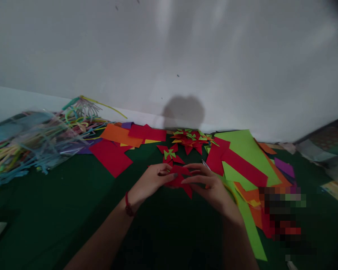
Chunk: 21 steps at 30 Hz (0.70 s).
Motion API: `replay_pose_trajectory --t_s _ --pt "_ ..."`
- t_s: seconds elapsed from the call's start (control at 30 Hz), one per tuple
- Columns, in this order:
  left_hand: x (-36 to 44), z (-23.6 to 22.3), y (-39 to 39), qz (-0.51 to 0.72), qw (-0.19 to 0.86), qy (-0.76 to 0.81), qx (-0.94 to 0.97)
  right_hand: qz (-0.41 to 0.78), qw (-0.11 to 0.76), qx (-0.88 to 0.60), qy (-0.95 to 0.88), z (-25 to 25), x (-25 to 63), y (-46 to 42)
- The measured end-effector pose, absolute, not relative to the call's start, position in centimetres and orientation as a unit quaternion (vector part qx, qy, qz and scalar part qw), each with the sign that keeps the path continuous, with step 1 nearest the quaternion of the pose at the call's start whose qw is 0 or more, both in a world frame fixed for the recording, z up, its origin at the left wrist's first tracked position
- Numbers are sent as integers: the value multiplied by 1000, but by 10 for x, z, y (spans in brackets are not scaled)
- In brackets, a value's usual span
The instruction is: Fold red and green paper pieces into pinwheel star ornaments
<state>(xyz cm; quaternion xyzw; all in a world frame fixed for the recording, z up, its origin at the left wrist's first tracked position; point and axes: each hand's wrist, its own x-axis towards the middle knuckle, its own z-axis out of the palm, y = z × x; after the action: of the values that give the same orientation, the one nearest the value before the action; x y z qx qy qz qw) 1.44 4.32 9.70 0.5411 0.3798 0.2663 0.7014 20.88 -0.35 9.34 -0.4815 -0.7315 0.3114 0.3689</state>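
A red paper cutout [177,181] with pointed tips is between my two hands, low over the green table. My left hand [151,180] pinches its left side between thumb and fingers, the thumb on top. My right hand [210,184] has its fingertips on the right side, closed lightly about a pointed tip. Just beyond lies a red paper star [178,159] with a small green paper piece [169,154] on it. A thin pale pointed object [205,164] shows behind my right fingers, mostly hidden.
Finished-looking red and green paper stars [190,140] are piled against the wall. Green sheets [239,144] and red strips [245,167] lie at right; red [111,157] and orange paper [121,135] at left. A plastic bag [45,131] covers colourful thin strips [14,161] farther left.
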Motion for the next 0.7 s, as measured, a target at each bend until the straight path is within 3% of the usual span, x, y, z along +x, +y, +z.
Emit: replay_pose_trajectory --t_s 0.7 --pt "20 78 43 252 723 370 526 292 315 -482 -763 94 220 -4"
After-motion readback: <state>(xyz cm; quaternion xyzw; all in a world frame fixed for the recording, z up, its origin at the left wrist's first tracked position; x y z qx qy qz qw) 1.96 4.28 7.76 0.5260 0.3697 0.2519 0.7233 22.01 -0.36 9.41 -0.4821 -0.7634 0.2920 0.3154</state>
